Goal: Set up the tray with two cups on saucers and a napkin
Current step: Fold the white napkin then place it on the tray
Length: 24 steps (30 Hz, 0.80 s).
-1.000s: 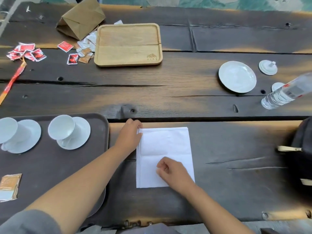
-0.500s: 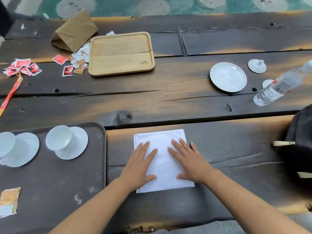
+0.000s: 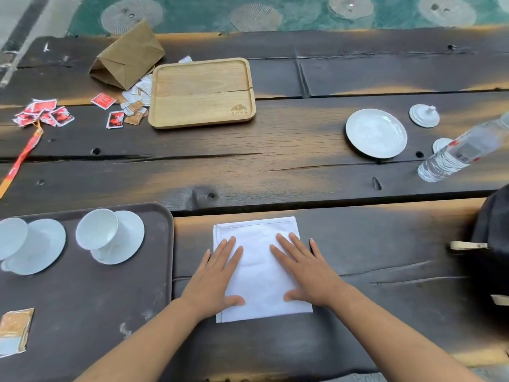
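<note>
A: Where do we have the napkin (image 3: 259, 285)?

B: On the table (image 3: 275, 175), just beside the right rim of the dark tray (image 3: 166, 244), not on it yet. Our left hand (image 3: 214, 279) and right hand (image 3: 308, 274) lie flat on it. The fingers (image 3: 228, 249) are straight and spread, gripping nothing.

A: Why flat palms?

B: We judge that we are pressing the folds down so the napkin lies as a neat rectangle. Its layered edges show at the far left corner.

A: And the tray?

B: The left cup (image 3: 11, 238) sits on the left saucer (image 3: 46, 244) and the right cup (image 3: 96, 232) on the right saucer (image 3: 129, 238). They are side by side along the far part. The near part is bare apart from a small sachet (image 3: 15, 330) at the left, which looks like room for the napkin.

A: So what remains?

B: Likely only carrying the napkin across. We would pinch a folded edge so the layers do not fall open, and steer clear of the right cup. The wooden tray (image 3: 201, 92), spare plate (image 3: 376, 133) and water bottle (image 3: 462, 153) lie well apart and seem unneeded.
</note>
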Available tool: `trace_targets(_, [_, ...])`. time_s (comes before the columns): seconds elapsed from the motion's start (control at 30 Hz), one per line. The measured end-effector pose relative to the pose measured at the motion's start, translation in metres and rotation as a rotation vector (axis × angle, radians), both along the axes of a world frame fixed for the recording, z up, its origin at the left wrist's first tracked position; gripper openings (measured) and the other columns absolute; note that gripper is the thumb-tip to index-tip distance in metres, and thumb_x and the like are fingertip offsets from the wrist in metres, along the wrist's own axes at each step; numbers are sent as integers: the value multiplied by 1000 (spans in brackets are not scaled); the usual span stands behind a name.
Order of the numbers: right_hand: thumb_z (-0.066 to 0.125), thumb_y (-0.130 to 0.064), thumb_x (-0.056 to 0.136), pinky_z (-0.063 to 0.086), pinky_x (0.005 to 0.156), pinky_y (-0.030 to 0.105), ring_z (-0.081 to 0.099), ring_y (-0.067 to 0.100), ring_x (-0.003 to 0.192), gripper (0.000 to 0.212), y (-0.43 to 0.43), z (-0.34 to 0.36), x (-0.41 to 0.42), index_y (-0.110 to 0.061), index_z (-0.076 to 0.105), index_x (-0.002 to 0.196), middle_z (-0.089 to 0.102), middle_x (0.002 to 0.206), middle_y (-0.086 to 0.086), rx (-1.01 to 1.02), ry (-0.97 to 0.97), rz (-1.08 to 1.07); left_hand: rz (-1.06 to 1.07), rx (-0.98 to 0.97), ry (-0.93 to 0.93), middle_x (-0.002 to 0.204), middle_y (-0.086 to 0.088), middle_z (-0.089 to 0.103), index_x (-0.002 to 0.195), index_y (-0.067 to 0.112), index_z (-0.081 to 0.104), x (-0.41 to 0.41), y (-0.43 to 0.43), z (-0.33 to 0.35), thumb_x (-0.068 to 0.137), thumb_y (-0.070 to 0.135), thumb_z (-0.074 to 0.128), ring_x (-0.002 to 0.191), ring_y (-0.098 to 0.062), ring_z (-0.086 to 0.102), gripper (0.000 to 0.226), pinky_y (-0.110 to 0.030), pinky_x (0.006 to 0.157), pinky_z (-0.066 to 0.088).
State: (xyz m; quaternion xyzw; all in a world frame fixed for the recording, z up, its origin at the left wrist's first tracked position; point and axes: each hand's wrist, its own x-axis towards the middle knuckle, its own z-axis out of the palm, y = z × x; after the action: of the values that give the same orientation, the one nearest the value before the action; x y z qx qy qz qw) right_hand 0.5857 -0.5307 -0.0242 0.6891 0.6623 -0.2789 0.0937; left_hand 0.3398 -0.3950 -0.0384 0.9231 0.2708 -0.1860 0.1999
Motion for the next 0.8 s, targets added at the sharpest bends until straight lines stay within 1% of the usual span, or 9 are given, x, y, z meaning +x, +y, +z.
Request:
trace_targets(0.1, [69,-57,84,-9,123,56,-31,20,151,116,-1,-1,2,-35,-16,159,-34,163,-9,7,1,-1,4,-7,7,156,6,-44,157,27,-21,3,0,3,82,69,59,143,-15,-41,117,-41,119,-17])
trace_targets(0.23, [70,-54,85,-6,125,55,-27,23,153,113,1,5,-4,-32,-13,160,-30,165,-6,0,-12,-12,37,-24,35,159,5,-39,157,26,-17,7,-3,12,85,62,62,147,-17,-35,114,-45,123,-9])
trace_targets(0.3, [69,-52,86,-3,126,53,-23,23,154,111,-3,9,-10,-32,-10,161,-26,166,-5,17,3,-71,97,-37,0,160,5,-37,158,26,-15,7,-10,18,88,56,63,148,-16,-32,109,-45,124,-5])
trace_targets(0.4, [65,-50,89,4,128,46,-13,23,157,103,-19,12,-21,-29,-5,162,-18,169,0,65,46,-250,227,-56,-92,160,7,-34,159,26,-11,-3,-23,23,91,50,64,152,-17,-24,104,-42,127,2])
trace_targets(0.47, [63,-48,91,12,127,38,1,25,157,97,-34,14,-28,-22,2,162,-5,169,7,111,73,-396,349,-78,-162,164,6,-23,160,24,-4,-15,-33,25,90,47,67,155,-19,-13,102,-38,127,7])
trace_targets(0.57, [64,-45,90,25,121,33,22,23,148,88,-53,17,-37,-16,18,159,23,159,6,172,96,-557,548,-112,-205,167,3,9,161,21,11,-31,-47,27,86,46,71,153,-19,10,99,-36,124,19])
trace_targets(0.63, [66,-44,88,37,112,33,34,21,137,80,-64,18,-42,-20,28,154,34,147,1,196,119,-638,666,-131,-222,157,4,28,158,21,20,-39,-57,27,85,46,73,144,-19,27,94,-36,117,30])
trace_targets(0.7, [68,-42,88,45,101,35,42,21,128,74,-73,18,-46,-21,33,149,37,138,0,196,141,-723,758,-120,-220,138,1,45,151,18,36,-41,-64,26,83,46,74,131,-20,41,83,-36,107,40])
trace_targets(0.8, [70,-42,88,49,87,35,53,24,114,69,-79,17,-50,-19,38,144,38,131,2,162,186,-865,905,-108,-233,107,0,53,129,12,57,-41,-70,23,80,43,79,105,-22,52,62,-38,92,47])
